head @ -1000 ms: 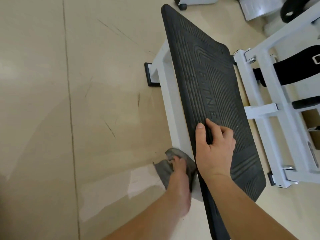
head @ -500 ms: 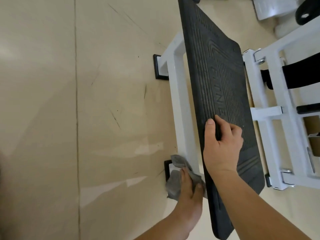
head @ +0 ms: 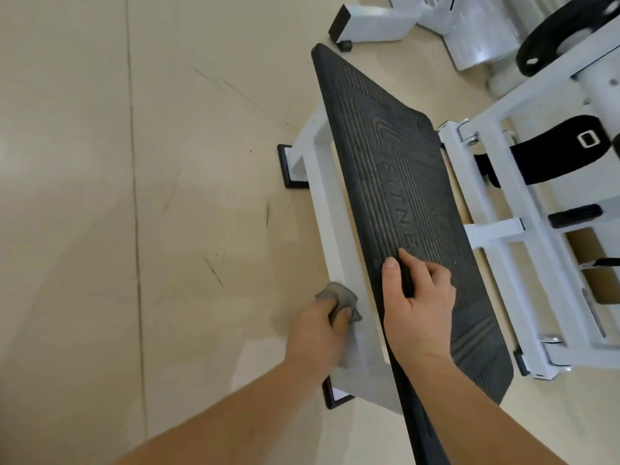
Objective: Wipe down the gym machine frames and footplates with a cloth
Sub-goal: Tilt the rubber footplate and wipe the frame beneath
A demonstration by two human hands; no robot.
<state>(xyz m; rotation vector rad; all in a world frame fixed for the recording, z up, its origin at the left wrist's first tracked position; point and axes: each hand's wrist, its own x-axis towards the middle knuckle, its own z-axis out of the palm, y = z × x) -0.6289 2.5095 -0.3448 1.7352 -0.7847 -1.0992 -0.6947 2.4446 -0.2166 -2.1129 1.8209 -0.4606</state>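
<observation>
A large black ribbed footplate (head: pixel 396 182) slants across the middle, mounted on a white machine frame (head: pixel 330 216). My right hand (head: pixel 416 307) rests on the footplate's near left part, thumb along its edge and fingers curled on the ribs. My left hand (head: pixel 318 333) grips a bunched grey cloth (head: pixel 337 295) and holds it against the white frame bar just left of the footplate. Black rubber feet (head: pixel 290 169) cap the frame's ends on the floor.
Beige floor (head: pixel 134 196) with scuff marks and a seam fills the left half. More white frame rails (head: pixel 510 236), black pads (head: pixel 550 149) and a black weight plate (head: pixel 563 35) stand at the right. Another white machine base (head: pixel 369 21) sits at the top.
My left hand has slid the cloth up along the white frame bar, away from the near foot. My right hand stays on the footplate. The view has shifted.
</observation>
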